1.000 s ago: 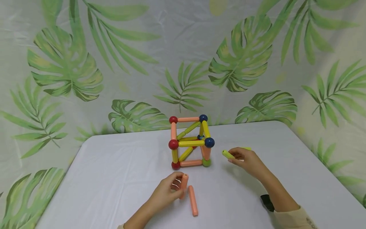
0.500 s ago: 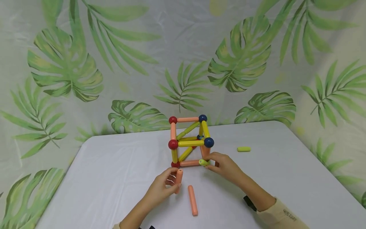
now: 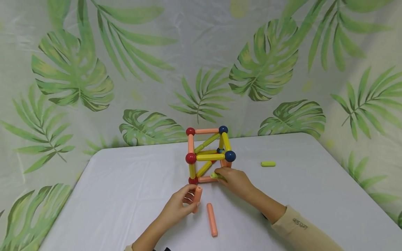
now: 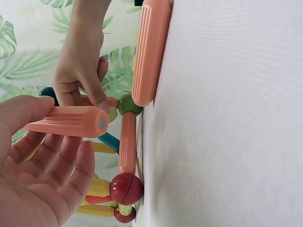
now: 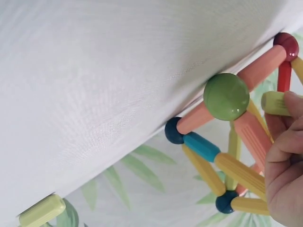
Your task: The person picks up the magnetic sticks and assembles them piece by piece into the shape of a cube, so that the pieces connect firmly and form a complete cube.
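Note:
A cube frame of magnetic rods and balls stands on the white table; its front top bar is a yellow rod (image 3: 209, 157) between a red ball (image 3: 190, 158) and a dark blue ball (image 3: 230, 156). My right hand (image 3: 236, 180) pinches a short light-green magnetic rod (image 5: 274, 103) at the cube's open front, close above the lower pink rod. In the right wrist view the green ball (image 5: 226, 96) shows at a bottom corner. My left hand (image 3: 179, 204) holds a pink magnetic rod (image 4: 71, 121) between thumb and fingers, in front of the cube, its magnet end bare.
A loose pink rod (image 3: 211, 219) lies on the table (image 3: 119, 202) to the right of my left hand. Another short light-green rod (image 3: 268, 164) lies right of the cube. Behind the table hangs a leaf-patterned cloth (image 3: 201, 62).
My right hand has carried the short light-green rod leftward from beside the cube to its front. My left hand, still holding the pink rod, has shifted slightly left and forward.

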`<state>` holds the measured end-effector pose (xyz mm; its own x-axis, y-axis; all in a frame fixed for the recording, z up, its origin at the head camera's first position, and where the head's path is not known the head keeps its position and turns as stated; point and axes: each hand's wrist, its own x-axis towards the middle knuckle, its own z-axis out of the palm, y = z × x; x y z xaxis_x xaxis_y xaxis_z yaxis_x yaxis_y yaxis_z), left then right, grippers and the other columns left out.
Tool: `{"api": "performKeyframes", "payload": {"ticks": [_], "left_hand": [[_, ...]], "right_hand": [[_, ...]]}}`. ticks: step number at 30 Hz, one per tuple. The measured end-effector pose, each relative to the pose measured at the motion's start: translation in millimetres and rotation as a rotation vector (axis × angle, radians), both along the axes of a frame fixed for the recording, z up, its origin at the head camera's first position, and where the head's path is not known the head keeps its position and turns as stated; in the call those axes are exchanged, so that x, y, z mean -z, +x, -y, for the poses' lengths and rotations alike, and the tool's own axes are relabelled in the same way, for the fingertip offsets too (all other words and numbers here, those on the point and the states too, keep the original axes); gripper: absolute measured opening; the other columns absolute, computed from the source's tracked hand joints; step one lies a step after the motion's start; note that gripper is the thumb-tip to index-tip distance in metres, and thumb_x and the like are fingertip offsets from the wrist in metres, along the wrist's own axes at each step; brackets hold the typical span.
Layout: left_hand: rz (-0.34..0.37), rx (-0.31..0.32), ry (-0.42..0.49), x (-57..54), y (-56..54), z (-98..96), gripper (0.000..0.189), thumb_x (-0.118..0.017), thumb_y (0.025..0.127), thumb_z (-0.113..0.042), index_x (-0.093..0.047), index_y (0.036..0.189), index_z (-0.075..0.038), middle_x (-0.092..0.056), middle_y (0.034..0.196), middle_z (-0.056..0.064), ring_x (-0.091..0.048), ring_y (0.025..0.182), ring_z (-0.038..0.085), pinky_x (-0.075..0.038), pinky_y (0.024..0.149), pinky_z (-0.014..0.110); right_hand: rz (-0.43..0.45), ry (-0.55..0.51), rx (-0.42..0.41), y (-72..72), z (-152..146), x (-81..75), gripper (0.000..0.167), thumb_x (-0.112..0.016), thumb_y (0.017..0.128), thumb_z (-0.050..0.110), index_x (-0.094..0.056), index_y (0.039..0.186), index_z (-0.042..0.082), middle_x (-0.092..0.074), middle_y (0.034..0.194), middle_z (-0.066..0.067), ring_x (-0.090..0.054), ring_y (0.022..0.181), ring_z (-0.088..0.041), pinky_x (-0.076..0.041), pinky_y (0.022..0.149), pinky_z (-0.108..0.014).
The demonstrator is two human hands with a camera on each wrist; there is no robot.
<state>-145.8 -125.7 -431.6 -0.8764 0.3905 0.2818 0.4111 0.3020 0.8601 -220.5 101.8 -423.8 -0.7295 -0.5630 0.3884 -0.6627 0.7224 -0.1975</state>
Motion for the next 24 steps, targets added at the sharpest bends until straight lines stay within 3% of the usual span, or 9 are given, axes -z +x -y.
{"api": "performKeyframes", "payload": {"ticks": [12, 17, 21, 24], "left_hand": [[-0.004, 0.015, -0.025, 2.2, 0.0, -0.1, 0.038, -0.065, 0.079, -0.001, -0.052, 0.114, -0.006, -0.056, 0.100, 0.005, -0.057, 0.079, 0.017, -0.050, 0.070, 0.031], [0.011, 0.011, -0.038, 0.4, 1.4, -1.8, 0.039, -0.066, 0.079, -0.001, -0.051, 0.115, -0.006, -0.056, 0.101, 0.005, -0.057, 0.080, 0.018, -0.049, 0.071, 0.034], [0.021, 0.004, -0.051, -11.3, 6.3, -5.0, 0.038, -0.064, 0.078, 0.005, -0.052, 0.113, -0.003, -0.056, 0.100, 0.007, -0.057, 0.079, 0.022, -0.049, 0.071, 0.037], [0.020, 0.002, -0.055, -23.9, 11.1, -7.1, 0.037, -0.063, 0.077, 0.009, -0.052, 0.112, 0.000, -0.057, 0.097, 0.010, -0.057, 0.079, 0.025, -0.049, 0.071, 0.039]], "right_hand": [[-0.057, 0.061, 0.055, -1.4, 6, 6.2, 0.018, -0.072, 0.076, 0.010, -0.061, 0.090, 0.011, -0.062, 0.082, 0.001, -0.057, 0.066, -0.009, -0.047, 0.049, -0.024], [-0.075, 0.063, 0.036, -0.1, 4, 5.2, 0.028, -0.071, 0.076, 0.009, -0.060, 0.102, 0.011, -0.064, 0.090, -0.002, -0.060, 0.073, -0.012, -0.049, 0.052, -0.025], [-0.089, -0.020, -0.030, 1.7, -3, 1.4, 0.033, -0.072, 0.076, 0.010, -0.059, 0.107, 0.012, -0.063, 0.098, 0.000, -0.060, 0.084, -0.011, -0.050, 0.061, -0.025], [-0.127, -0.128, -0.097, 2.3, -11, -1.1, 0.032, -0.074, 0.073, 0.010, -0.061, 0.103, 0.011, -0.063, 0.095, 0.000, -0.060, 0.083, -0.012, -0.050, 0.064, -0.024]]}}
